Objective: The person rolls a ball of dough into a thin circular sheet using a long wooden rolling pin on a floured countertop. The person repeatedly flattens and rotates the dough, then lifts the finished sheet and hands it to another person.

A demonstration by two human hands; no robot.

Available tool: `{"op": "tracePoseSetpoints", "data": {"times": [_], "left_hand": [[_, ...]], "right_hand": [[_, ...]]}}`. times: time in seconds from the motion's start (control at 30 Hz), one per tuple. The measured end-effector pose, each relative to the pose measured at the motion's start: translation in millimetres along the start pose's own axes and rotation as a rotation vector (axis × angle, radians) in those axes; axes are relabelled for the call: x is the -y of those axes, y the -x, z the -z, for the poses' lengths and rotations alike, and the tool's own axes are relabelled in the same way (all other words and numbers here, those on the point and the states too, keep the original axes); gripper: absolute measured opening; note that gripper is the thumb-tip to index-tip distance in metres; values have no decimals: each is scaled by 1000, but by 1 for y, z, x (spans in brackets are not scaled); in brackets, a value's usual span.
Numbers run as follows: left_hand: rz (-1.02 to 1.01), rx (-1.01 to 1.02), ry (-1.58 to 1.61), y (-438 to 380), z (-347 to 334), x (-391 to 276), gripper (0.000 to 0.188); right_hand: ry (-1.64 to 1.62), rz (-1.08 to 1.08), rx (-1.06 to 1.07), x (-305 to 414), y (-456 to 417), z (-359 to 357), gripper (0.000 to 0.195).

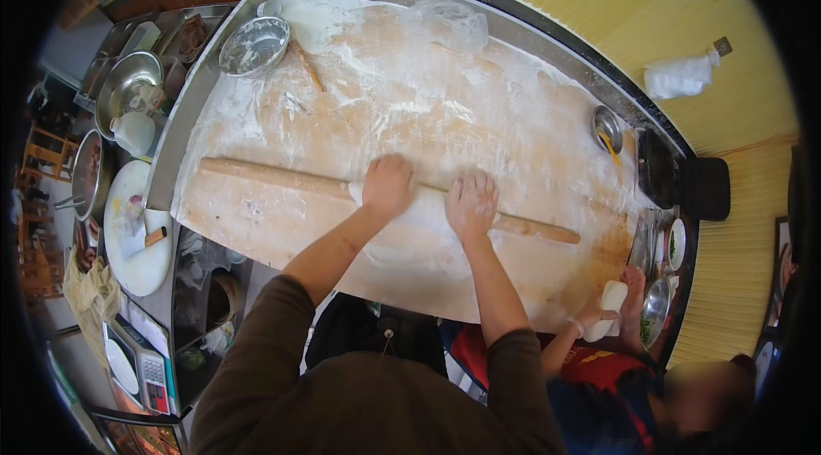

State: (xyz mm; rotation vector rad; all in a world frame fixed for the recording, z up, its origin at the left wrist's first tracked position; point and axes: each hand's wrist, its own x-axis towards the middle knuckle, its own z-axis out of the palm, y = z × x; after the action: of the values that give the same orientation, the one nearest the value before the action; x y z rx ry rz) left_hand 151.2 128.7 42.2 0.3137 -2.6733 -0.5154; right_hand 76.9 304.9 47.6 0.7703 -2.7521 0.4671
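Note:
A long wooden rolling pin lies across the floured work board, tilted down toward the right. White dough is wrapped around its middle, and both bare ends stick out. My left hand is curled over the left part of the wrapped dough. A short gap away, my right hand bears down on the right part, fingers bent over the pin. The palms and the underside of the roll are hidden.
A co-worker at the lower right holds a pale dough piece. Toward the back stand a floury metal bowl, a thin wooden stick and a plastic bag. A cleaver lies on a round cutting board at left.

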Motion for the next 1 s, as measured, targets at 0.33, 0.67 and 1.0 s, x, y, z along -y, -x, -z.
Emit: {"op": "tracePoseSetpoints", "data": {"times": [0.33, 0.67, 1.0], "left_hand": [[-34, 161, -26, -61, -36, 7, 43], [37, 175, -182, -76, 4, 59, 67], [-251, 289, -160, -26, 7, 36, 65]], "right_hand": [[-44, -2, 224, 7, -83, -27, 43], [-134, -138, 17, -57, -93, -24, 59], [6, 232, 136, -41, -19, -32, 79]]}}
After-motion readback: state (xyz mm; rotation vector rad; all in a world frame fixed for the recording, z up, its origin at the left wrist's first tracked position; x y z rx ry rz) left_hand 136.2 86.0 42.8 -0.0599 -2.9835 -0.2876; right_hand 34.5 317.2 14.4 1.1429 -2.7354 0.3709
